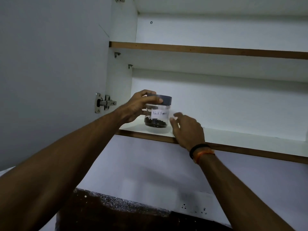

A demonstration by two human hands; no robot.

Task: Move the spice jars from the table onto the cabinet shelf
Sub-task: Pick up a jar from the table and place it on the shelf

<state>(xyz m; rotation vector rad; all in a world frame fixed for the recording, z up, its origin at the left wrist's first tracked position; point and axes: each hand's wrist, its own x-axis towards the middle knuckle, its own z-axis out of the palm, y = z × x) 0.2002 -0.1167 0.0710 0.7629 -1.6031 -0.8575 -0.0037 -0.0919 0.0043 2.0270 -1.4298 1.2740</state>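
On the lower cabinet shelf, near its left wall, stands your clear, dark-lidded jar labelled "Black Pepper", peppercorns at the bottom. Your left hand grips its lid; your right hand hovers relaxed just right of it. Left of the jar sits a door hinge.

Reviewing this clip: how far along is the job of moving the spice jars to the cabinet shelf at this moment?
Done: the Black Pepper jar stands on the lower shelf. In hand: the left hand grips its lid and side; the right hand hovers beside it, fingers loose. Left: unclear, as the table and any other jars are out of view.
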